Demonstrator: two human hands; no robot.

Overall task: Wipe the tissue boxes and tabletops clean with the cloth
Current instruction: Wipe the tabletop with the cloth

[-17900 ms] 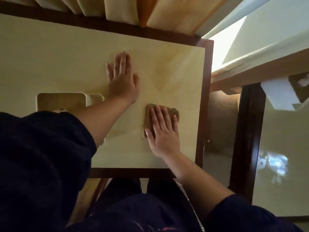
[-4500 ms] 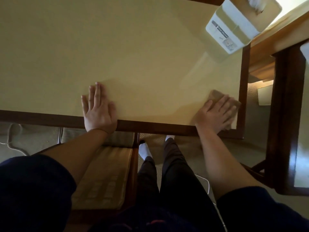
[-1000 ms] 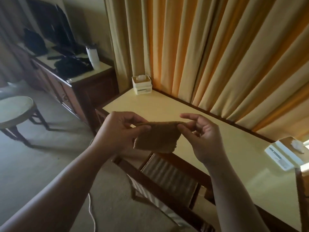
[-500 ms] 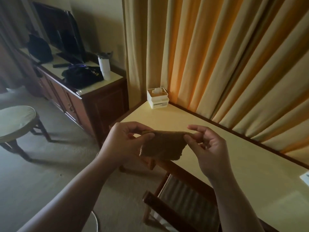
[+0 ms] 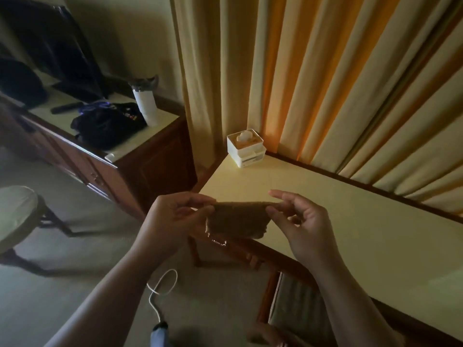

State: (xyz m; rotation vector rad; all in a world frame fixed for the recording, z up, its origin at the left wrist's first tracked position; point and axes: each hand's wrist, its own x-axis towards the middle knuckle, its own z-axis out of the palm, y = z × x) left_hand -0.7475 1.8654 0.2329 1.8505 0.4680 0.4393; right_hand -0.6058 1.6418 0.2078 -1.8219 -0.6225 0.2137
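A small brown cloth (image 5: 236, 220) hangs stretched in the air between my two hands, above the near left corner of the cream tabletop (image 5: 350, 221). My left hand (image 5: 175, 216) pinches its left top corner. My right hand (image 5: 300, 226) pinches its right top corner between thumb and finger, the other fingers loosely spread. A white tissue box (image 5: 246, 147) with a tissue poking out stands at the table's far left corner, by the curtain.
Yellow-orange curtains (image 5: 325, 83) run behind the table. A wooden chair (image 5: 298, 306) is tucked under the near edge. To the left a dark wood cabinet (image 5: 140, 171) carries a white bottle (image 5: 146, 106) and a black bag (image 5: 107, 125). A round stool (image 5: 17, 214) and a white cable (image 5: 160, 294) occupy the floor.
My view has swung further left along the table; the tissue box sits nearer the centre and lower. Both hands keep holding the cloth stretched between them, and the right fingers have opened a little.
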